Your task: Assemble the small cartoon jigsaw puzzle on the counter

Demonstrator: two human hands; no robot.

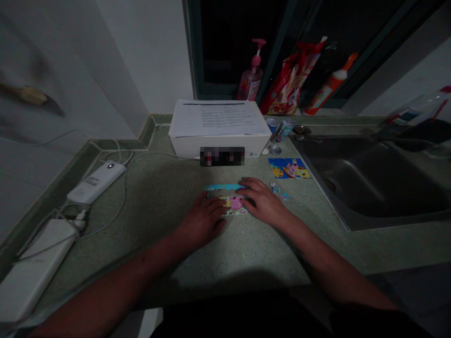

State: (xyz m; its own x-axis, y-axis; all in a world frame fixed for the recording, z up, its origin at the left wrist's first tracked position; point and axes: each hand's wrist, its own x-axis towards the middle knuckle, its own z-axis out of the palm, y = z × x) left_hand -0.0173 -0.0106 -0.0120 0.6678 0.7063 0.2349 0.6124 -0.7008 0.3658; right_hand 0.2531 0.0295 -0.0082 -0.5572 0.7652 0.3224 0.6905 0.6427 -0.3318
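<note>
My left hand (203, 220) and right hand (262, 203) lie spread, pinching nothing, on the jigsaw puzzle (225, 201) in the middle of the worktop (169, 253). One careless sideways slide of my right hand could scatter the loose puzzle pieces (280, 191) toward the steel sink (366, 180).

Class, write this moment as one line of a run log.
left hand: on puzzle | right hand: on puzzle | nearby: loose pieces, picture card
</note>
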